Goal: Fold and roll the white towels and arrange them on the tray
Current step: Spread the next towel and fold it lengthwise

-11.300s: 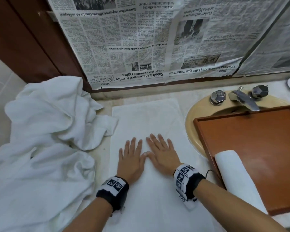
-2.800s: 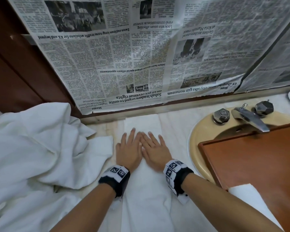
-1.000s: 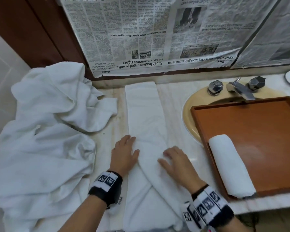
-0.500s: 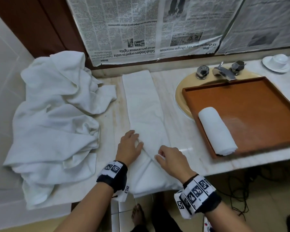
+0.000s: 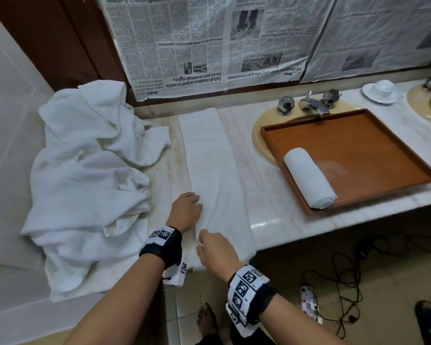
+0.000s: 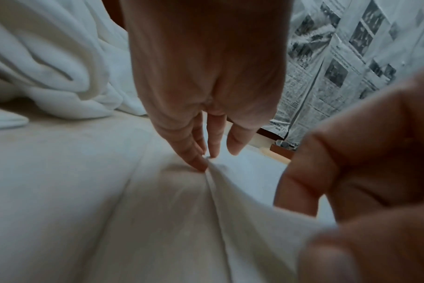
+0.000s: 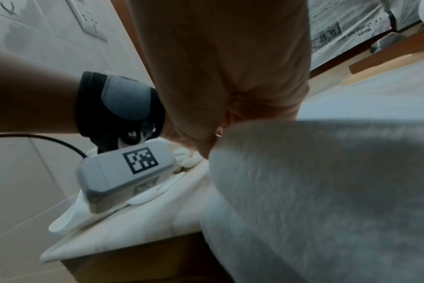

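A long folded white towel [image 5: 209,150] lies lengthwise across the counter, its near end at the front edge. My left hand [image 5: 188,207] rests on its left edge, fingertips [image 6: 203,164] pressing a crease in the towel [image 6: 157,220]. My right hand [image 5: 204,242] pinches the towel's near edge by the counter front; the left wrist view shows that right hand [image 6: 351,172] with curled fingers holding the cloth. The right wrist view is blurred, with towel [image 7: 327,191] close in front. One rolled towel [image 5: 309,178] lies at the near left of the brown tray [image 5: 373,145].
A heap of loose white towels [image 5: 85,170] fills the counter's left side. The tray sits over a beige sink [image 5: 256,138] below the faucet [image 5: 311,105]. A cup and saucer [image 5: 381,89] stand far right. Cables and a power strip [image 5: 309,302] lie on the floor.
My right hand has drawn back toward the counter's front edge with the towel's near edge. The left hand has stayed on the towel's left side.
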The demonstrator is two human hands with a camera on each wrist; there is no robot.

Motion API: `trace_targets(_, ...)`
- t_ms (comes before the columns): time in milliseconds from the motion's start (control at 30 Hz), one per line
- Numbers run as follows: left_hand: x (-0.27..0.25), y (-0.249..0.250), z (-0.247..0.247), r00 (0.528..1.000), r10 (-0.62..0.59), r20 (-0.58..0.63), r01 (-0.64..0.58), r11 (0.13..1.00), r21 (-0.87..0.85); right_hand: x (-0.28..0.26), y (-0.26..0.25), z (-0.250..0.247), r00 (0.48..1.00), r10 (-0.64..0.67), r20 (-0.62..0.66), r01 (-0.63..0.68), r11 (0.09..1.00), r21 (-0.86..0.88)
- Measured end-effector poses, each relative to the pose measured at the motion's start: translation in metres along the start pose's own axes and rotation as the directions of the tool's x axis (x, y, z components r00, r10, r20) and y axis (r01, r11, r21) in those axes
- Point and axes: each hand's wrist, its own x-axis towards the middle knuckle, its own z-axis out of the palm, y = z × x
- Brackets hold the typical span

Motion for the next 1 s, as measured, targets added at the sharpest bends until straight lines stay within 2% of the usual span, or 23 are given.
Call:
trace_targets(233,-0.007,-0.006,0.007,0.999,-0.005,-0.034,0.004,1.0,-0.022,-0.021,0.016,-0.009,0.982,-0.091,0.168,0.049,0.969,0.241)
trace_targets(267,-0.007,-0.008,0.008,1.0,0.008,-0.027,-0.008,1.0,-0.015,-0.022,0.02,-0.015,0.982,-0.108,0.155,0.061,0.957,0.285)
trace_targets(333,-0.007,-0.012,0.01,0.998,0.042,-0.035,-0.042,0.999,0.009,-0.019,0.036,-0.028,0.994,-0.105,0.008,0.097,0.941,0.325)
trace_targets(367,-0.007,-0.013,0.012,0.996,0.064,-0.058,-0.062,0.998,0.033,-0.012,0.046,-0.034,0.992,-0.074,-0.104,0.102,0.949,0.297)
trace_targets(433,-0.009,-0.011,0.018,0.991,0.099,-0.088,-0.089,0.989,0.114,0.007,0.067,-0.043,0.951,-0.047,-0.305,0.098,0.983,0.156)
trace_targets(467,-0.01,-0.008,0.022,0.991,0.11,-0.078,-0.095,0.98,0.174,0.018,0.076,-0.046,0.937,-0.067,-0.342,0.098,0.993,0.073)
trace_targets(500,-0.012,-0.005,0.026,0.993,0.108,-0.041,-0.096,0.967,0.236,0.029,0.082,-0.048,0.943,-0.091,-0.32,0.093,0.996,-0.008)
trace_targets(600,-0.014,0.001,0.042,0.996,0.052,0.076,-0.076,0.929,0.361,0.052,0.095,-0.046,0.989,-0.083,-0.122,0.054,0.973,-0.223)
trace_targets(667,-0.015,-0.002,0.048,0.998,0.017,0.055,-0.038,0.914,0.403,0.058,0.106,-0.043,0.996,-0.054,-0.07,0.03,0.949,-0.313)
trace_targets(833,-0.016,-0.01,0.046,0.99,-0.128,-0.061,0.141,0.927,0.347,0.059,0.128,-0.056,0.996,0.055,-0.063,-0.073,0.943,-0.325)
trace_targets(933,-0.015,-0.004,0.045,0.991,-0.107,-0.084,0.127,0.949,0.287,0.063,0.119,-0.063,0.979,0.079,-0.188,-0.128,0.955,-0.267)
trace_targets(1000,-0.016,0.002,0.051,0.997,-0.059,-0.056,0.073,0.957,0.282,0.063,0.102,-0.056,0.97,-0.024,-0.242,-0.023,0.981,-0.191)
